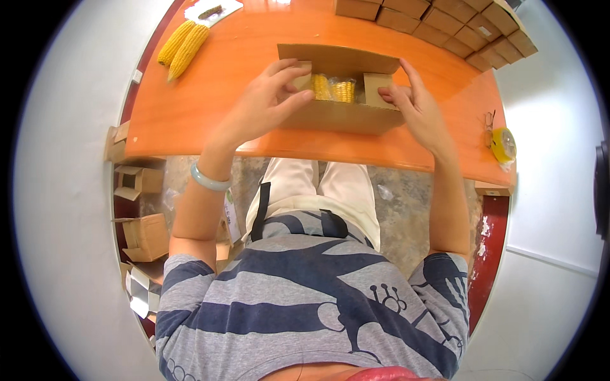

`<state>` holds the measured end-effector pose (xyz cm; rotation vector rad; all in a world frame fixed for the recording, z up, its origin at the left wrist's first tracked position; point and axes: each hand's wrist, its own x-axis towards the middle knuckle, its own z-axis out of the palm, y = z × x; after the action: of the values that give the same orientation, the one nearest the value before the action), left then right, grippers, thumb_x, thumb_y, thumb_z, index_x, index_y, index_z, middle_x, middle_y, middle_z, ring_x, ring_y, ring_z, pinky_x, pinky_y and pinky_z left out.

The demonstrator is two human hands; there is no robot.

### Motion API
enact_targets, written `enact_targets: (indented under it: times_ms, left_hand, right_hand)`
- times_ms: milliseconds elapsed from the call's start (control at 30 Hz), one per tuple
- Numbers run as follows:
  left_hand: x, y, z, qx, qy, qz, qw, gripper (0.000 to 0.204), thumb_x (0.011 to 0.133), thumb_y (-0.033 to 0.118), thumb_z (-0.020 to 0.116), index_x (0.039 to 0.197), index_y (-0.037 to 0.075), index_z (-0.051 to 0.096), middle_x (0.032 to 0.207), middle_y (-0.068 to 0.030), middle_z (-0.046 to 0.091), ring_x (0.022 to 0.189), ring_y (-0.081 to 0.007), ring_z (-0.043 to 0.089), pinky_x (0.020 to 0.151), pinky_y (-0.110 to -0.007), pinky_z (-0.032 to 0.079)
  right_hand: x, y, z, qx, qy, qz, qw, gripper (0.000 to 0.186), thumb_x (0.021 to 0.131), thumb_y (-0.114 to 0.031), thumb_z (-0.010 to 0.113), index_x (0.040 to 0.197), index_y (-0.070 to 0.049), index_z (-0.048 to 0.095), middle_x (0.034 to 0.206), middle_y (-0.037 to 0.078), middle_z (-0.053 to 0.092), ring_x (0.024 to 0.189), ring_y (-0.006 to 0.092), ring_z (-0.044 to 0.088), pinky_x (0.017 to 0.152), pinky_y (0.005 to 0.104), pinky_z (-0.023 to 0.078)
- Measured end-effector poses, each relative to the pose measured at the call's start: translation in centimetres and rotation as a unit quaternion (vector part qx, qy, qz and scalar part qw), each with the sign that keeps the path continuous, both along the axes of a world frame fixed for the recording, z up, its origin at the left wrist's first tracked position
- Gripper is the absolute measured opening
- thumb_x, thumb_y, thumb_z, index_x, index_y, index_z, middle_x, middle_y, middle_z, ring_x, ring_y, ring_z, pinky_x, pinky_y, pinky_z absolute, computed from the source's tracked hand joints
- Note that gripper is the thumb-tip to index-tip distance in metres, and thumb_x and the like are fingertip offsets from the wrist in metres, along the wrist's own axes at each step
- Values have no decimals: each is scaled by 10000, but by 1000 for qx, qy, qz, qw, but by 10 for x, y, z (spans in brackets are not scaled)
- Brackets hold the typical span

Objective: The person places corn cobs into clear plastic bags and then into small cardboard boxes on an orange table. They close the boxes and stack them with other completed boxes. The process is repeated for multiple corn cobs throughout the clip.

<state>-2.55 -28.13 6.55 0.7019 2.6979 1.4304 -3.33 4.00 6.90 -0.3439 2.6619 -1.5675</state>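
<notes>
An open cardboard box (340,114) sits near the front edge of the orange table, its back flap raised and both side flaps folded partly inward. Inside lie wrapped pieces of yellow corn (343,90). At the box's left end is my left hand (267,105), fingers bent but apart, fingertips by the flaps; whether they touch is unclear. My right hand (416,111) grips the right end, index finger up at the back flap's corner and the other fingers curled at the side flap.
The orange table (178,120) holds two corn cobs (187,47) and a white sheet (225,7) at back left, stacked boxes (426,25) at back right, yellow tape (504,145) and scissors (488,127) at right. Open cartons (143,235) lie below, left.
</notes>
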Motion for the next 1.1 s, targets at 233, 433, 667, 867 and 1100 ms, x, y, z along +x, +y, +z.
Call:
enact_targets:
  times_ms: [233, 433, 667, 867, 1100]
  left_hand:
    - [-6, -11, -22, 135, -73, 51, 987, 376, 938, 108, 729, 1285, 0, 635, 1363, -78, 587, 1023, -122, 594, 879, -268, 532]
    - [-3, 2, -19, -94, 222, 193, 951, 544, 825, 118, 822, 1314, 20, 607, 1314, -123, 602, 1114, -263, 590, 986, -384, 510]
    - [-7, 6, -20, -54, 256, 129, 957, 561, 825, 110, 812, 1349, 31, 630, 1412, -144, 607, 1343, -377, 524, 1088, -438, 461]
    - [-4, 2, -34, -52, 241, 113, 963, 245, 868, 98, 761, 1102, 26, 755, 1227, -113, 723, 1287, -390, 589, 1050, -443, 506]
    - [-4, 5, -31, -40, 246, 75, 966, 185, 863, 30, 749, 1043, 4, 776, 1178, -110, 734, 1141, -315, 663, 968, -389, 532]
  right_hand:
    - [3, 3, -1, -39, 9, 3, 999, 828, 936, -267, 768, 1563, 23, 311, 1224, 173, 642, 1012, 201, 677, 852, 322, 551]
    - [-2, -3, -8, 106, 109, -61, 987, 835, 857, -235, 835, 1529, -15, 391, 1170, 146, 595, 877, 197, 648, 750, 318, 562]
    - [0, -2, -17, 174, 189, -66, 964, 483, 875, -255, 803, 1248, -28, 597, 1140, 171, 612, 913, 294, 655, 774, 398, 548]
    - [9, -1, -20, 208, 202, -53, 956, 275, 933, -239, 724, 1065, -8, 656, 1124, 180, 639, 1003, 365, 635, 812, 428, 522]
    - [5, -8, -6, 231, 268, -12, 935, 211, 919, -181, 713, 1035, -7, 681, 1090, 164, 664, 1048, 363, 618, 879, 431, 497]
